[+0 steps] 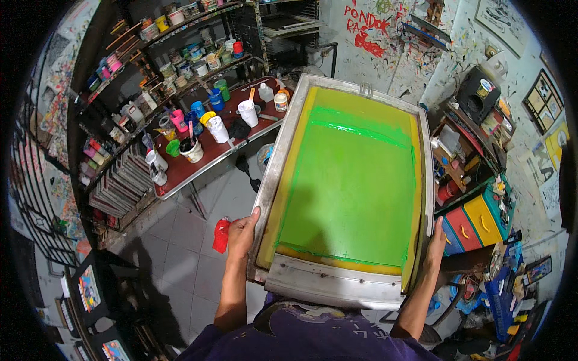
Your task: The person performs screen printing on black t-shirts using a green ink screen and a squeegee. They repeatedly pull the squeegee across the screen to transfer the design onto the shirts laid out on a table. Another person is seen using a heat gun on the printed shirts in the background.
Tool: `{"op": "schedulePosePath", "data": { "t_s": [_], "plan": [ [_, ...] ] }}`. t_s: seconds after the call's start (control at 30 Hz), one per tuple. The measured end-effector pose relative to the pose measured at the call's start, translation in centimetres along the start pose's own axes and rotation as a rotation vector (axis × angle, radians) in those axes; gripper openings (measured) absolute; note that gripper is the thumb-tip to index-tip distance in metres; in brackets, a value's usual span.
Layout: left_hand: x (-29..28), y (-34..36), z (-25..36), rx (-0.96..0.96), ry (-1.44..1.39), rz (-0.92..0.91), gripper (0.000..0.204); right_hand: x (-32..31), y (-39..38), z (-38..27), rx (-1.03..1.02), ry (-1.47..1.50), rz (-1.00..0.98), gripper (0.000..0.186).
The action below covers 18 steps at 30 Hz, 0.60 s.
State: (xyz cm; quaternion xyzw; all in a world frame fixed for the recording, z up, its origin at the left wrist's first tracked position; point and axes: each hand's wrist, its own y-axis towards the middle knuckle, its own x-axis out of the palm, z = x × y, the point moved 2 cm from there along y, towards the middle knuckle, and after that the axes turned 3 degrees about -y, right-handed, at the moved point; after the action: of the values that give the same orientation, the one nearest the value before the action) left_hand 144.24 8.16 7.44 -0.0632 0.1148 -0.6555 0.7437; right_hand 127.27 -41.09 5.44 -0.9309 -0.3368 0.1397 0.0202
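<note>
A metal-framed printing screen [346, 186] is held in front of my body, its yellowish mesh spread with bright green coating and a ridge of thicker green near the far end. My left hand [242, 231] grips the frame's left side, thumb on top. My right hand [437, 240] holds the right side, its fingers partly hidden by the frame. A wide metal plate [334, 280] lies along the near end of the screen, close to my body. Below the left side, a red cloth or similar item [220, 234] is on the tiled floor.
A red table [180, 177] with several cups and pots stands ahead-left, with paint shelves [198, 72] behind it and stacked frames [120, 183] beside it. On the right are a cluttered shelf unit [451, 156], a speaker [475, 99] and coloured drawers [475, 219]. Dark racks [90, 289] stand lower left.
</note>
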Motion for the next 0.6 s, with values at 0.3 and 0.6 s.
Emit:
{"op": "schedulePosePath", "data": {
  "t_s": [0.3,0.6],
  "plan": [
    [12.5,16.9,4.1,-0.025,-0.022,-0.048,0.051,7.2,19.6,-2.5,-0.114,0.138,0.015,0.068],
    [20.7,29.6,4.7,-0.060,-0.026,0.096,0.059,15.4,39.3,-9.7,-0.142,-0.009,0.066,0.073]
  ]
}}
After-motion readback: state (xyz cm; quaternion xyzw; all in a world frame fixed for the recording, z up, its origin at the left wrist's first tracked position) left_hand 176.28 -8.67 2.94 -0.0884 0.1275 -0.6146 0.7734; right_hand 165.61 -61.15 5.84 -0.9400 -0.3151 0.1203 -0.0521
